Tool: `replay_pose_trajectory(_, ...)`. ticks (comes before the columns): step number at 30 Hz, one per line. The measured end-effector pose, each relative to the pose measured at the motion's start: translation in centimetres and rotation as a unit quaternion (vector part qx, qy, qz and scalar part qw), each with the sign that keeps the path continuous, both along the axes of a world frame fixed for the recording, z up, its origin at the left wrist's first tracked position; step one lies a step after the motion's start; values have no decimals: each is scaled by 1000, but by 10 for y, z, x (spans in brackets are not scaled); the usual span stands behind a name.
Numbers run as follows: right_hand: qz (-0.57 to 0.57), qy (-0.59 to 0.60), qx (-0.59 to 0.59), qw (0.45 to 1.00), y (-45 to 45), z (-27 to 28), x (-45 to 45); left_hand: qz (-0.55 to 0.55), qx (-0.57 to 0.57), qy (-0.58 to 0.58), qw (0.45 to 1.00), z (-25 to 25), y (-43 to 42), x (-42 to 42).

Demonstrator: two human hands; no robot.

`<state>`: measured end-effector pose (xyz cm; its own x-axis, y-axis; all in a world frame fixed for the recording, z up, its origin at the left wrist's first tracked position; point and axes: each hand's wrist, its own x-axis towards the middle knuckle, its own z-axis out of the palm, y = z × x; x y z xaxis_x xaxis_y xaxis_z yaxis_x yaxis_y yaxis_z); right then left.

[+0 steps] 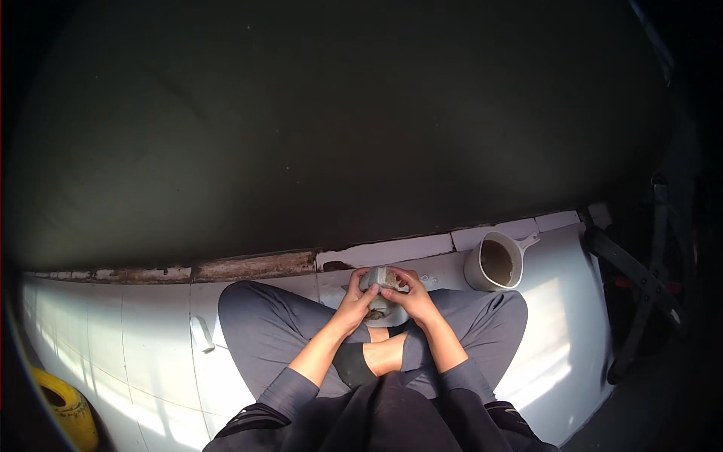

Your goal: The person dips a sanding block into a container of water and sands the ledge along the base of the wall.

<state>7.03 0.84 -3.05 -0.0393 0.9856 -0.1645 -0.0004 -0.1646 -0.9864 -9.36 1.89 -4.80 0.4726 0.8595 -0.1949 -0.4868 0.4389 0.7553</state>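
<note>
Both hands meet above my crossed legs around a pale grey, clay-like lump (pixel 380 278) with a blocky shape. My left hand (pixel 355 301) presses its left side, the thumb lying on the front. On the other side my right hand (pixel 416 297) grips it with thumb and fingers. Below the hands, more greyish material (pixel 382 307) shows near my feet; the hands partly cover it and I cannot tell what it is. A white dipper (pixel 473 270) with a handle, holding murky brownish liquid, stands beyond my right knee.
White tiled floor (pixel 151 331) lies around me, ending at a chipped ledge (pixel 256 267) before a dark surface (pixel 339 135). A small white object (pixel 201 334) is left of my knee. A yellow rounded object (pixel 74 410) sits lower left. Dark crossed bars (pixel 640 279) stand at right.
</note>
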Motion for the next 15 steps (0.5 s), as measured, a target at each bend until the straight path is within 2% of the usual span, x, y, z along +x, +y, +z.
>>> replay_pose_trajectory(1, -4, -113, 11, 993, -1, 2, 3, 3, 10, 13, 1000, 4, 1, 2)
replay_pose_trajectory(3, 1, -120, 5, 993, -2, 9, 12, 21, 5, 18, 1000, 11, -2, 7)
replay_pose_trajectory(5, 34, -264, 48, 963, -4, 25, 25, -6, 21, 53, 998, 19, -1, 7)
replay_pose_trajectory(6, 29, -282, 44, 958, -3, 37, 34, -13, 26, 54, 998, 23, 0, 8)
replay_pose_trajectory(11, -77, -283, 122, 948, 9, 98, 109, -63, 13, 108, 992, 29, 11, 21)
replay_pose_trajectory(13, -134, -265, 135, 945, 16, 102, 141, -78, -9, 113, 991, 24, 21, 34)
replay_pose_trajectory(15, -217, -239, 173, 931, 25, 83, 170, -58, 180, 311, 931, 12, 36, 54)
